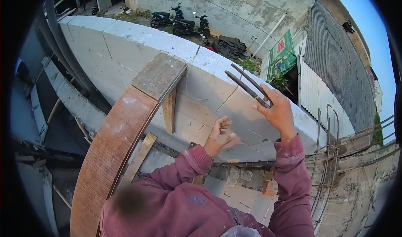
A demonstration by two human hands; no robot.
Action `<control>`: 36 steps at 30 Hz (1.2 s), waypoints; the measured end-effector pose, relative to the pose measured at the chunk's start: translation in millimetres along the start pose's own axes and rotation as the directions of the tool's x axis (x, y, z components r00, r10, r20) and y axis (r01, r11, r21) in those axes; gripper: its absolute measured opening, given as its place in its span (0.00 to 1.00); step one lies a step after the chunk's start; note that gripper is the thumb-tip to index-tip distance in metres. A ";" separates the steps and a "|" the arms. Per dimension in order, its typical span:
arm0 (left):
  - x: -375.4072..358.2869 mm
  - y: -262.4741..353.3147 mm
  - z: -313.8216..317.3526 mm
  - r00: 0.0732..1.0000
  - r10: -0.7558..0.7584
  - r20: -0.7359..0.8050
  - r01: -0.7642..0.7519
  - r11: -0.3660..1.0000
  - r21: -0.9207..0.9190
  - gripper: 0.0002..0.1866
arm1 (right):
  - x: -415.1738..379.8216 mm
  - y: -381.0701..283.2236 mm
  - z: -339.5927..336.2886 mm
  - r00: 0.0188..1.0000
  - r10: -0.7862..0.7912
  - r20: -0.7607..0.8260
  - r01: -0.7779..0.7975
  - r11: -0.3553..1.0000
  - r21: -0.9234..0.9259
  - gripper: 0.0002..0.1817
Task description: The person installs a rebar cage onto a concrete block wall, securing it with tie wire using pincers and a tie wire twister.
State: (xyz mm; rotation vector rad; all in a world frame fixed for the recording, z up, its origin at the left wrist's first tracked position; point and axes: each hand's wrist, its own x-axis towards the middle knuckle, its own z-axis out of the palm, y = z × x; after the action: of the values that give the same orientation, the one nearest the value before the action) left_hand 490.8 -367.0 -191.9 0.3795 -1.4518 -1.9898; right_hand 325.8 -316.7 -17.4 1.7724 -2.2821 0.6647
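My right hand [278, 111] is closed around a pair of long-handled pincers [246, 86]. Two dark, slim handles point up and left over the white block wall [167, 42]; the jaw end is hidden in my grip. Lower and to the left, my left hand [218, 136] is held in front of the wall face with its fingers loosely curled and apart, nothing visible in them. A thin pale line [188, 80] hangs in a loop from the wall top, beyond my left hand. Both of my sleeves are dusty maroon.
A brown board [113, 140] with a plank [159, 74] at its end reaches the wall on the left. Bent rebar [328, 153] stands at right. Past the wall are motorbikes [190, 27], a green banner [282, 55] and a corrugated roof [335, 65].
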 end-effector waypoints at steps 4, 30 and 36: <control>-46.3 -26.9 -30.3 0.982 -0.152 -0.111 0.170 0.970 0.174 0.37 | 55.3 13.4 12.5 0.985 -0.093 0.145 0.114 0.983 -0.144 0.30; -473.7 -112.5 -160.0 0.388 -0.715 -0.582 0.863 0.061 0.501 0.41 | 34.0 82.2 98.1 0.952 0.022 -0.306 -0.227 0.721 -0.655 0.35; -597.5 -177.8 -167.0 0.358 -0.861 -0.361 0.739 0.498 -0.454 0.37 | 23.0 31.8 76.9 0.955 0.233 -0.185 -0.296 0.689 -0.662 0.41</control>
State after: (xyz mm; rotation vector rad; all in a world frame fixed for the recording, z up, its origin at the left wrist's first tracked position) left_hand 979.6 -74.3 -495.0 1.7211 -0.6297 -2.3945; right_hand 299.3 -365.1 -83.7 1.0463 -2.3028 -0.1017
